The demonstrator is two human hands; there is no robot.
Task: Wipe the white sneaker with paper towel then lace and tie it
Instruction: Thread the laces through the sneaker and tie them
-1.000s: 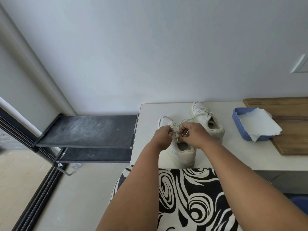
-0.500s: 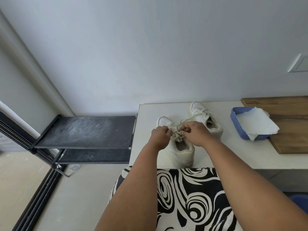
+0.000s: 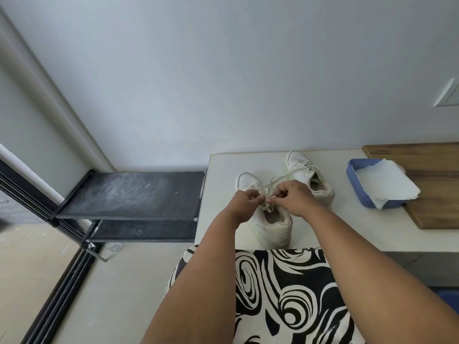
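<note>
Sneaker in hand: we have the near white sneaker [image 3: 269, 219] on the table [image 3: 347, 229], at its front edge, directly ahead of us and under both hands.
Long axis: it runs from the heel, close to us, away and slightly left to the toe cap, so the eyelet rows lie straight out from our wrists.
Left hand: our left hand [image 3: 244, 201] sits on the left side of the tongue, fingers curled and pinching the shoelace [image 3: 274, 182] where it crosses over the tongue.
Right hand: our right hand [image 3: 291, 197] is on the right side, thumb and forefinger pinching the lace, other fingers folded.
Nearer hand: both meet at the throat of the shoe, fingertips almost touching; neither is clearly nearer.
Free lace: a strand runs up and right from our fingers toward the second sneaker [image 3: 310, 180], which stands just beyond and to the right.
Paper towel: the paper towel [image 3: 383, 186] lies in the blue tray [image 3: 355, 184], well apart to the right, partly on the wooden board [image 3: 432, 184].
Step judged: we read this as tying, the wiping apparently done.
Against half a second ago: our hands sit at the same spot, the right one opened a little at the knuckles, the strand drawn tauter.
</note>
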